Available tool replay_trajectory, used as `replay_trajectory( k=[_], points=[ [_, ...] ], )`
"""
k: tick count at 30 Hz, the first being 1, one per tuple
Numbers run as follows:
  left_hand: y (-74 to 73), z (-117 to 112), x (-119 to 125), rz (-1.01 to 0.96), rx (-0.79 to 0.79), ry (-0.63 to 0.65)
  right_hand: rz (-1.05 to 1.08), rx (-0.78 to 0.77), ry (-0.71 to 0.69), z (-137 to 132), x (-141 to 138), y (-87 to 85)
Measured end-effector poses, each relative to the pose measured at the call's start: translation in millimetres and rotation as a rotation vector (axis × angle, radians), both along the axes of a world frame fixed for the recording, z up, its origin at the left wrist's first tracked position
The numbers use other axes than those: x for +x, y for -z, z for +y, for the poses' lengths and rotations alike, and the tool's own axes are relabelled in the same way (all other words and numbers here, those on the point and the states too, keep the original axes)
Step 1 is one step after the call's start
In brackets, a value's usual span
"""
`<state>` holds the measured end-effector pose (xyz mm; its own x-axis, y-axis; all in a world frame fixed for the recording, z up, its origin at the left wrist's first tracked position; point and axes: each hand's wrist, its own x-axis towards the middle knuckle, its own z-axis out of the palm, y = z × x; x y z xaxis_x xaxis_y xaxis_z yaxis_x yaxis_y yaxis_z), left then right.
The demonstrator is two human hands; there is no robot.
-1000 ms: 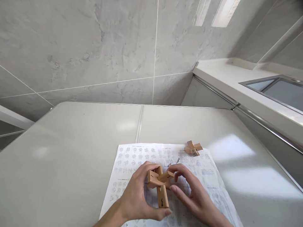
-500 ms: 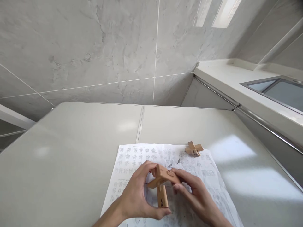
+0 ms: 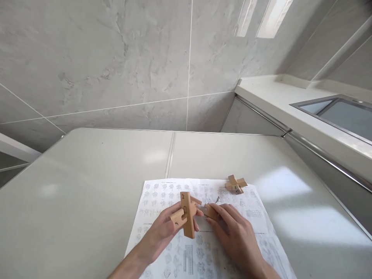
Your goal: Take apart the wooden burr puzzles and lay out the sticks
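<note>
Crossed wooden burr puzzle pieces (image 3: pixel 188 217) are gripped in my left hand (image 3: pixel 158 234), above the printed sheet. One upright bar carries the number 2, and a slotted bar passes through it toward my thumb. Between thumb and fingers, my right hand (image 3: pixel 240 232) pinches a separate notched wooden puzzle piece (image 3: pixel 211 212). Its notched end points left, close to the crossed pieces; whether they touch I cannot tell. Farther back on the sheet lies an assembled wooden cross puzzle (image 3: pixel 236 185) with a handwritten mark, out of both hands' reach.
A creased paper sheet (image 3: pixel 200 248) printed with small puzzle diagrams lies on the white table (image 3: pixel 87 186). A seam (image 3: pixel 170 155) divides the tabletop. Behind stands a grey tiled wall (image 3: pixel 116 58). On the right runs a counter (image 3: pixel 267 91) with an inset sink (image 3: pixel 343 114).
The crossed pieces have turned in my left hand, so the bar marked 2 now faces me. My right hand now holds a notched piece apart from them, slightly to the right.
</note>
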<state>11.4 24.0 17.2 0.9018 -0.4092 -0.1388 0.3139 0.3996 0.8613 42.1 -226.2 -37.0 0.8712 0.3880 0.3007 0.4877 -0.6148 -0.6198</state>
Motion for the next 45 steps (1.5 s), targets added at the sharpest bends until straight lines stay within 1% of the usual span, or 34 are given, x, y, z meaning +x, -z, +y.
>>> replay_trajectory(
  k=[3, 8, 10, 13, 15, 17, 20, 23, 26, 29, 32, 40, 43, 45],
  points=[
    [-1.6, -2, 0, 0.015, -0.064, 0.004, -0.051, -0.050, -0.023, 2, -2, 1.7],
    [-5.2, -4, 0, 0.052, -0.043, 0.044, 0.011, -0.070, -0.025, 3, -3, 3.9],
    [-4.9, -3, 0, 0.062, 0.005, 0.037, 0.059, -0.020, -0.007, 3, -3, 0.0],
    [-1.2, -4, -2, 0.074, 0.098, -0.020, 0.120, 0.154, -0.005, 2, -4, -11.2],
    [1.8, -5, -4, 0.077, 0.131, -0.038, 0.106, 0.260, -0.068, 1, -6, -19.1],
    [3.3, -8, -5, 0.058, 0.152, -0.009, 0.057, 0.305, -0.176, 1, -9, -24.5],
    [1.7, -12, -6, -0.010, 0.209, 0.050, 0.040, 0.290, -0.319, 4, -13, -27.0],
    [-0.3, -16, -7, -0.050, 0.290, 0.088, 0.062, 0.275, -0.390, 7, -16, -26.5],
    [3.2, -18, -10, -0.078, 0.318, 0.082, 0.061, 0.235, -0.345, 9, -16, -27.5],
    [10.6, -18, -16, -0.099, 0.330, 0.038, 0.030, 0.166, -0.257, 8, -13, -29.5],
    [15.3, -19, -20, -0.126, 0.356, -0.006, -0.023, 0.109, -0.218, 7, -11, -29.5],
    [10.0, -20, -21, -0.154, 0.440, -0.014, -0.068, 0.057, -0.200, 3, -4, -26.9],
    [8.0, -21, -21, -0.143, 0.452, -0.018, -0.088, 0.092, -0.192, 5, -6, -28.3],
    [6.3, -23, -23, -0.110, 0.480, -0.026, -0.141, 0.128, -0.161, 8, -11, -27.9]
  ],
)
